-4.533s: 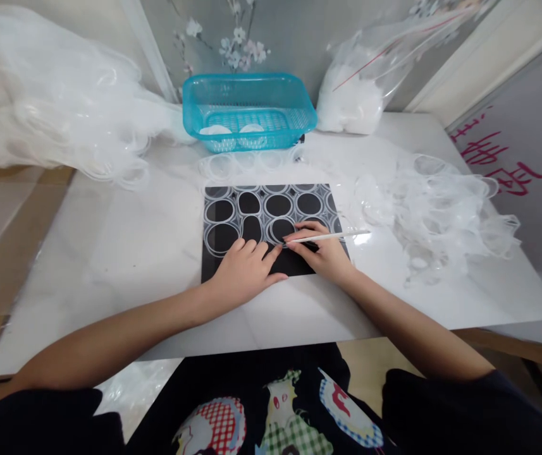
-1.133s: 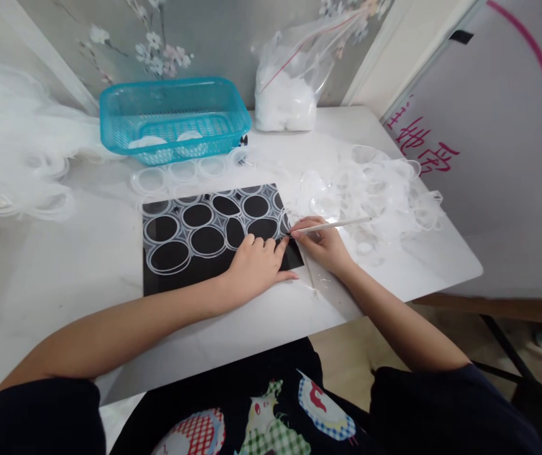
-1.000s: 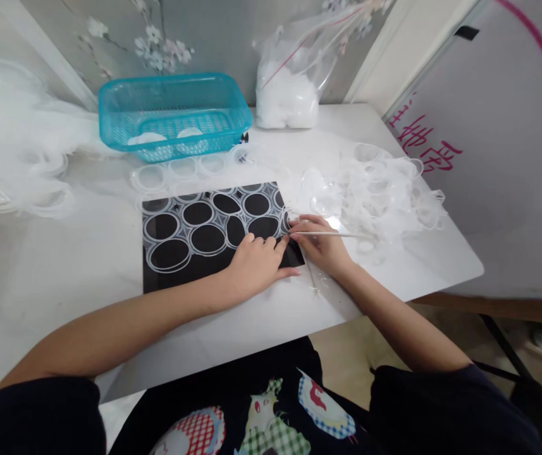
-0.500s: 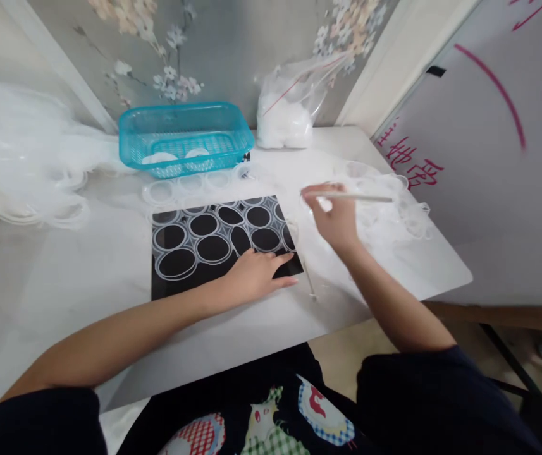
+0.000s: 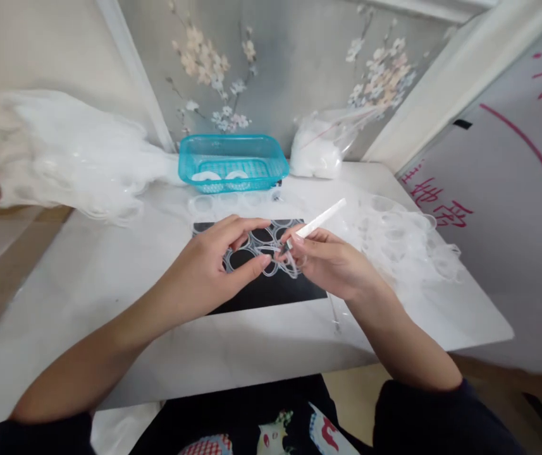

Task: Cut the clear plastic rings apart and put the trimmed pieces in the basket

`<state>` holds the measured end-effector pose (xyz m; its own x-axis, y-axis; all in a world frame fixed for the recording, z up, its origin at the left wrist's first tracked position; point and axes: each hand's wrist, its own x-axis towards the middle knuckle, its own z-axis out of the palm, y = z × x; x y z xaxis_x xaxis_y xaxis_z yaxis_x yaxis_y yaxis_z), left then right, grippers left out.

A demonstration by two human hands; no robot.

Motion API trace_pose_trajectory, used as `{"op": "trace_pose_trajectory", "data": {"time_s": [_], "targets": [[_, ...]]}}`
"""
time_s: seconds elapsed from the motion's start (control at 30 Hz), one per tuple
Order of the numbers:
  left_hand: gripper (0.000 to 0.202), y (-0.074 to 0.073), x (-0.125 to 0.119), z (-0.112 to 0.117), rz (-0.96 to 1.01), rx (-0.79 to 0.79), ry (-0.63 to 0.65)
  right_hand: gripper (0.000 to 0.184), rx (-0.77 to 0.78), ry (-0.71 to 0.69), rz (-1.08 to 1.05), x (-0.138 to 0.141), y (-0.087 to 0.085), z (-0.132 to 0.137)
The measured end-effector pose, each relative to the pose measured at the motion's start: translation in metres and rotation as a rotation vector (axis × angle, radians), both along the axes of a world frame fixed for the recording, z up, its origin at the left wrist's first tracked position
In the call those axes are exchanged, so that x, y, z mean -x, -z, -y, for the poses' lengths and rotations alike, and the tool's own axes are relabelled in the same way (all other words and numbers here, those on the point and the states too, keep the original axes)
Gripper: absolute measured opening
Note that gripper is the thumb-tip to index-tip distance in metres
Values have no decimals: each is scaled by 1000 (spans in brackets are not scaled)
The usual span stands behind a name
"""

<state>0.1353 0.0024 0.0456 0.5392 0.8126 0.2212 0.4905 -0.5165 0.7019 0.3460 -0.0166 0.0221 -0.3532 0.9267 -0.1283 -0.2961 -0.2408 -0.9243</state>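
Note:
A black sheet (image 5: 246, 297) lies on the table, and a clear plastic sheet with round outlines (image 5: 243, 258) covers much of it. My right hand (image 5: 339, 256) is closed around a slim white craft knife (image 5: 322, 218), its dark tip pointing down and left. By its fingers, a loose clear plastic loop (image 5: 292, 268) stands up from the sheet, and the fingers seem to touch it. My left hand (image 5: 218, 262) hovers over the left of the sheet, thumb and fingers apart. Its thumb tip is close to the loop; whether they touch, I cannot tell.
A blue basket (image 5: 233, 158) with white round pieces stands at the back, beside a plastic bag of white material (image 5: 317, 155). Clear ring-shaped scraps (image 5: 396, 237) cover the table's right side. A big heap of white plastic (image 5: 62, 151) sits at left. A whiteboard (image 5: 498, 253) borders the right.
My left hand has lifted from the sheet and moved left, fingers now apart. My right hand has come in from the right, bringing the craft knife over the sheet. The view has shifted too.

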Motion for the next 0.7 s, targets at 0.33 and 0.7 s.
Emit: {"op": "trace_pose_trajectory", "data": {"time_s": [0.33, 0.7], "targets": [[27, -11, 27, -18, 82, 131, 64, 18, 11, -254, -271, 49, -26, -9], [19, -4, 26, -32, 346, 666, 204, 27, -116, -139, -57, 36, -30, -4]]}}
